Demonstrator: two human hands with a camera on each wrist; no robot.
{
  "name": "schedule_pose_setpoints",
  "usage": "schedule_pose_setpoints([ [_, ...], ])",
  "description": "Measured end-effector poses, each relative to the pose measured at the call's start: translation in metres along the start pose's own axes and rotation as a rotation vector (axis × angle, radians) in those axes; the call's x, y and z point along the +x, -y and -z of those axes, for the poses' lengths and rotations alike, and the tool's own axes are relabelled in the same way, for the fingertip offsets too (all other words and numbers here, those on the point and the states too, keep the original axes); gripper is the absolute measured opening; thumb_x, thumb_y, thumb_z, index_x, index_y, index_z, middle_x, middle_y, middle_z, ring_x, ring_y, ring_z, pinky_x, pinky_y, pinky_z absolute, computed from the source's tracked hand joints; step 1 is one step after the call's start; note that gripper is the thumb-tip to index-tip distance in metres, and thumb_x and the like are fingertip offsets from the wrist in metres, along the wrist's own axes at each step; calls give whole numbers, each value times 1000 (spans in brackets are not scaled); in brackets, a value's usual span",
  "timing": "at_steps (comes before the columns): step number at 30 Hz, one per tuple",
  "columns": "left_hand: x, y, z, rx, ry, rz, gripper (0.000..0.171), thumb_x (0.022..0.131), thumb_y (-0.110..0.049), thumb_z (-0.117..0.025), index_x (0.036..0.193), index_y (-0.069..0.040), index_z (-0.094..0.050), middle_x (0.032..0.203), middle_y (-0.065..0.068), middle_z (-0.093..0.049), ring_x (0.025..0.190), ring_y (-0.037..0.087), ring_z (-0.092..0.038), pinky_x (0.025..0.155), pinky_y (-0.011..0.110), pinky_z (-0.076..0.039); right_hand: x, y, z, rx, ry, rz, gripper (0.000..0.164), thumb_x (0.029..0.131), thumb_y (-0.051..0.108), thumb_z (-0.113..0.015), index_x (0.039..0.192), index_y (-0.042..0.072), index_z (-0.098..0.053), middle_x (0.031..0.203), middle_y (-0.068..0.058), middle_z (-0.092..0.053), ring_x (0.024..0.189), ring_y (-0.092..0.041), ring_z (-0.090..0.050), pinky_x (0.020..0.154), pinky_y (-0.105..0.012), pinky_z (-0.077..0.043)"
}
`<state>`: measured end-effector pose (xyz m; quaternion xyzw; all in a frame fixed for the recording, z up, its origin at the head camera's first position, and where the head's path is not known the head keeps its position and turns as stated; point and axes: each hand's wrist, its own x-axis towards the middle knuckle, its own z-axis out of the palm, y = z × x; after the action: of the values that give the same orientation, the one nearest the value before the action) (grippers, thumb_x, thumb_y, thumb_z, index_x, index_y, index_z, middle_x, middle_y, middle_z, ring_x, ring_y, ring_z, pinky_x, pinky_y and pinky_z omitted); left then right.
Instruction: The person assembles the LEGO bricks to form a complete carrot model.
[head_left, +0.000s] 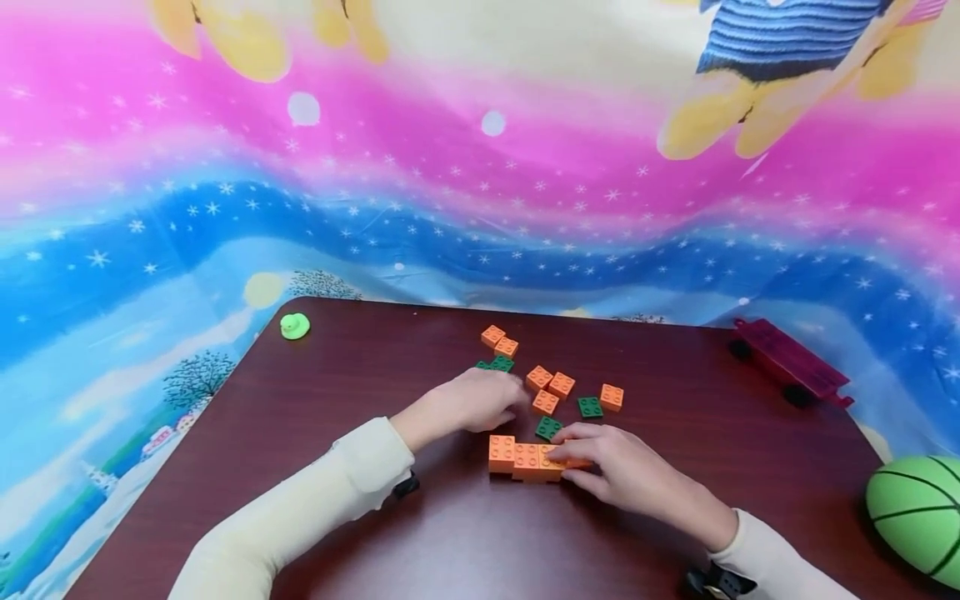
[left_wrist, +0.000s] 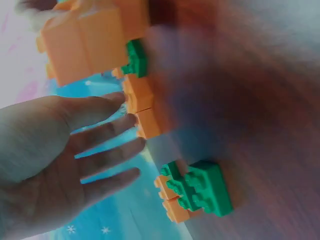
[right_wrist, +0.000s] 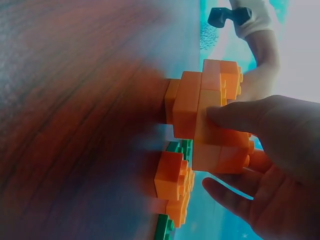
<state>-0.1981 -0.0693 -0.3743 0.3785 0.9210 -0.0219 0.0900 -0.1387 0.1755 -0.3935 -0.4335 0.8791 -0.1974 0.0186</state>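
Observation:
A row of joined orange toy building blocks [head_left: 527,457] lies on the table in front of the person. The right hand [head_left: 637,462] grips its right end, the thumb [right_wrist: 235,116] pressed on the near side and fingers reaching round the far side. The left hand [head_left: 472,398] is over the table beyond the row's left end. Its fingers [left_wrist: 107,150] are spread and hold nothing, close to loose orange blocks [left_wrist: 140,95]. Behind the row are a green block [head_left: 549,427], a second green block [head_left: 590,407] and a single orange block [head_left: 612,397].
More green blocks [head_left: 501,364] and a pair of orange blocks [head_left: 499,341] lie farther back. A small light-green toy [head_left: 295,325] sits at the back left corner. At the right are a dark red wheeled toy [head_left: 795,358] and a green ball [head_left: 918,517]. A printed curtain [head_left: 450,208] hangs behind.

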Motion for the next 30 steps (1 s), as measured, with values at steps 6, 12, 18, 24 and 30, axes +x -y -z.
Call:
schedule_pose_setpoints([
  [6, 11, -5, 1, -35, 103, -32, 51, 108, -20, -54, 156, -30, -45, 162, -9, -44, 144, 18, -50, 111, 38, -49, -2, 0, 3, -6, 23, -2, 24, 93, 19, -77, 117, 25, -77, 116, 8, -72, 98, -5, -69, 82, -29, -60],
  [12, 4, -1, 0, -19, 98, 20, 40, 104, -18, -62, 142, -30, -63, 142, -8, -66, 123, 14, -66, 99, 34, -56, -1, 2, 1, -19, 13, 13, 22, 93, 20, -77, 114, 25, -77, 114, 9, -72, 97, -4, -69, 82, -31, -60],
  [18, -5, 5, -3, -36, -31, 24, 18, 94, -17, -76, 112, -18, -79, 107, -3, -77, 98, 11, -70, 86, 28, -59, 0, 2, 1, -25, 3, 16, 18, 93, 20, -77, 110, 26, -78, 111, 9, -72, 96, -4, -69, 81, -31, -60],
  [24, -8, 7, -8, -86, -60, 37, 14, 89, -17, -81, 103, -15, -77, 101, 0, -70, 91, 11, -65, 80, 24, -57, 1, 3, 1, -17, 6, 7, 16, 93, 21, -77, 108, 26, -77, 111, 9, -73, 97, -5, -69, 82, -31, -60],
  [30, -3, 8, -17, -195, -71, 53, 11, 90, -22, -81, 91, -16, -71, 91, -4, -65, 81, 7, -60, 71, 20, -52, 0, 3, -1, -17, -11, -12, 16, 93, 21, -77, 107, 28, -77, 110, 11, -73, 93, -3, -69, 76, -27, -59],
])
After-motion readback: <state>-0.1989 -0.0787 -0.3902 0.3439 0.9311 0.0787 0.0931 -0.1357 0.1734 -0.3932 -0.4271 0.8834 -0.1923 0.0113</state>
